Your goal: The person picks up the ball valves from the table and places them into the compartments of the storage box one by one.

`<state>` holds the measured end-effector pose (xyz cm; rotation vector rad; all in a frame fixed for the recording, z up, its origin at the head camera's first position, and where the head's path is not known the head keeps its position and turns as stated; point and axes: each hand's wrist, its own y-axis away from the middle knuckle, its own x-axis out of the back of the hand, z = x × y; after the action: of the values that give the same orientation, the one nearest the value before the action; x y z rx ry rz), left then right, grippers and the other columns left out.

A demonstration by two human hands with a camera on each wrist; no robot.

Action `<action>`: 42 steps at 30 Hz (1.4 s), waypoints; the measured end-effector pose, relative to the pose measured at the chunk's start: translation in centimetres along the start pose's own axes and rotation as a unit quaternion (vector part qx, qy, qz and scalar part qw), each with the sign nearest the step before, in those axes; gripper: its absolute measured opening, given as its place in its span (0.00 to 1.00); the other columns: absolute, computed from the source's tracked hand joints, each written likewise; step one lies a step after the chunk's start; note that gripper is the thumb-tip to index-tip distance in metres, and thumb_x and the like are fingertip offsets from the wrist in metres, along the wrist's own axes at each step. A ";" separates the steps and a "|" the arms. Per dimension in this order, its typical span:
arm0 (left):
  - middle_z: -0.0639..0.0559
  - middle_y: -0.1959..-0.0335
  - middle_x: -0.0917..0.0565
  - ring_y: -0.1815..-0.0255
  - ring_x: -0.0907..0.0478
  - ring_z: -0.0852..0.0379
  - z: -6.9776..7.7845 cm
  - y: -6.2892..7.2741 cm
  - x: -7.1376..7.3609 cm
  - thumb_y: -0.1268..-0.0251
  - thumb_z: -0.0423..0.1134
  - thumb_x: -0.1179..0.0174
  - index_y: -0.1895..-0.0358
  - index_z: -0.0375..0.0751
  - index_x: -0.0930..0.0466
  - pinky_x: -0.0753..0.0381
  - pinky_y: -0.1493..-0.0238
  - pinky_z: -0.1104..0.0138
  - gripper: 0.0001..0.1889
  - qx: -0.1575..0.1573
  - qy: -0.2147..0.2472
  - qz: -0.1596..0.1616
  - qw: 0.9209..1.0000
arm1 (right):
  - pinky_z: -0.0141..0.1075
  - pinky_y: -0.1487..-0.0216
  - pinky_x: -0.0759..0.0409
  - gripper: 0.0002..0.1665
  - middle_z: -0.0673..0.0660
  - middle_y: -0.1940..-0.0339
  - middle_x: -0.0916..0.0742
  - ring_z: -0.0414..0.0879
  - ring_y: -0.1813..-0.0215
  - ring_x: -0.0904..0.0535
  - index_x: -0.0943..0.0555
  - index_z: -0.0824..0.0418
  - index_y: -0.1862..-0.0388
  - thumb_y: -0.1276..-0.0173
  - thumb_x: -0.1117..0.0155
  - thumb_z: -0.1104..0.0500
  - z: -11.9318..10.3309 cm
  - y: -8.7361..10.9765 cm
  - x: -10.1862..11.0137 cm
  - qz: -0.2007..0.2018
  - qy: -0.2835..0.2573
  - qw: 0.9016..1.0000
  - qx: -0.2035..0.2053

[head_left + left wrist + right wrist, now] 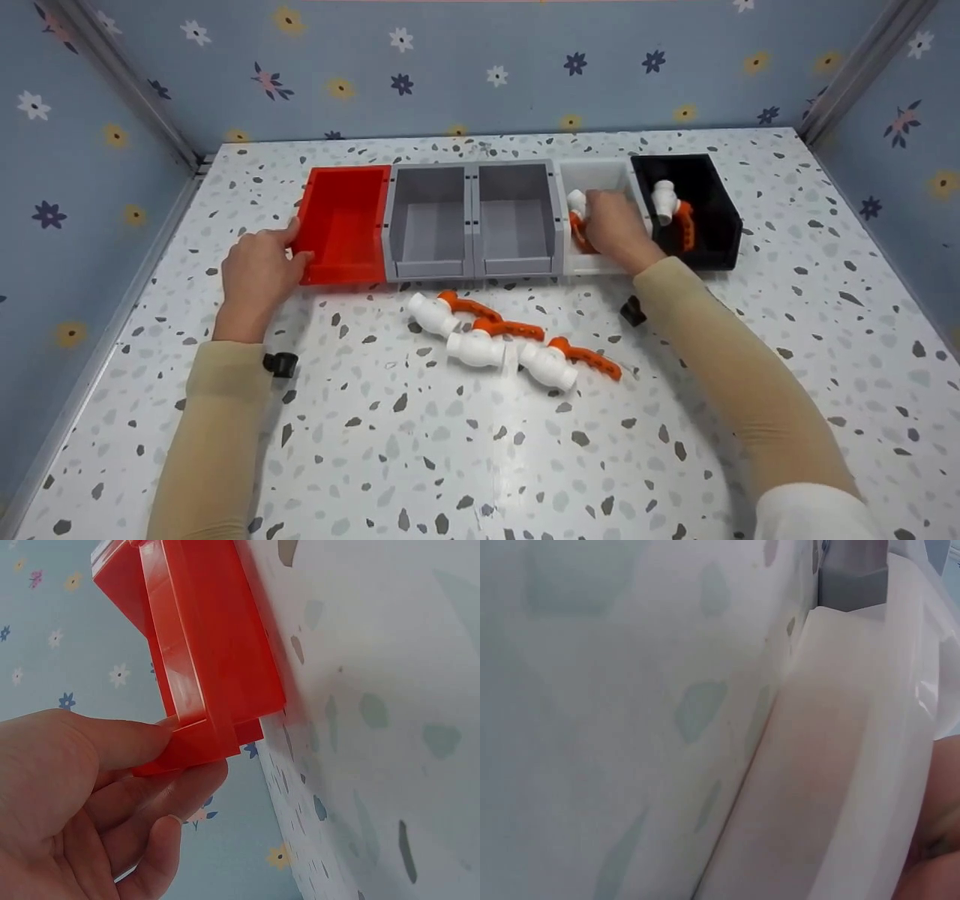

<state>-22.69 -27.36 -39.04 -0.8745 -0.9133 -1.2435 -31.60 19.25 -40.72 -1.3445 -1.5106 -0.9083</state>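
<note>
My left hand point(259, 274) pinches the side wall of a red bin point(345, 274) at the left end of the row. In the left wrist view, the thumb point(135, 742) lies on the red rim with fingers curled under it. My right hand point(619, 229) reaches down into the white bin point(592, 264), holding a white ball valve point(576, 201) with an orange handle; the fingertips are hidden. Mostly the white bin's front wall point(802, 765) fills the right wrist view, with part of the hand point(937, 832) behind it.
Two grey bins point(429, 268) stand between the red and white ones. A black bin point(720, 225) at the right end contains another ball valve point(664, 201). Three more valves, including a middle one point(476, 349), lie on the speckled table in front. Flowered walls point(480, 67) enclose the table.
</note>
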 end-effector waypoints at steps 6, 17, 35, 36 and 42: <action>0.29 0.47 0.19 0.67 0.26 0.41 -0.1 0.1 -0.1 0.31 0.39 0.38 0.27 0.43 0.37 0.32 0.70 0.57 0.31 -0.007 0.000 0.009 1.000 | 0.53 0.56 0.25 0.07 0.68 0.62 0.17 0.61 0.60 0.22 0.24 0.68 0.61 0.37 0.48 0.70 0.0 0.2 -0.1 0.007 0.004 1.000 0.002; 0.28 0.47 0.19 0.67 0.25 0.40 -0.3 0.1 0.0 0.31 0.40 0.38 0.27 0.43 0.38 0.30 0.70 0.56 0.32 -0.013 -0.009 0.012 1.000 | 0.54 0.46 0.25 0.18 0.72 0.53 0.17 0.66 0.48 0.21 0.22 0.72 0.49 0.36 0.50 0.71 -0.1 0.3 0.5 0.015 -0.017 0.999 0.026; 0.29 0.47 0.19 0.65 0.26 0.40 -0.2 0.2 0.0 0.31 0.39 0.38 0.27 0.43 0.37 0.32 0.67 0.56 0.31 -0.011 -0.003 0.013 1.000 | 0.52 0.40 0.25 0.23 0.65 0.38 0.20 0.59 0.39 0.23 0.24 0.66 0.34 0.27 0.42 0.65 0.7 3.3 2.3 0.039 -0.122 0.990 0.060; 0.29 0.47 0.19 0.66 0.26 0.40 -0.2 0.2 0.0 0.31 0.39 0.38 0.27 0.43 0.37 0.32 0.67 0.56 0.31 -0.011 -0.004 0.015 1.000 | 0.52 0.40 0.25 0.23 0.65 0.37 0.20 0.59 0.39 0.22 0.24 0.66 0.34 0.27 0.42 0.65 0.7 3.5 2.4 0.037 -0.133 0.988 0.063; 0.30 0.47 0.18 0.67 0.26 0.41 0.0 0.1 -0.1 0.31 0.39 0.38 0.27 0.42 0.36 0.31 0.68 0.56 0.30 -0.010 0.002 0.022 1.000 | 0.50 0.41 0.23 0.23 0.63 0.36 0.21 0.57 0.39 0.22 0.24 0.65 0.34 0.27 0.41 0.66 1.0 4.6 3.3 0.023 -0.168 0.983 0.073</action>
<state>-22.59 -27.34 -39.16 -0.9025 -0.8751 -1.2184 -27.25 21.93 -38.12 -1.4686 -1.7557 -0.5463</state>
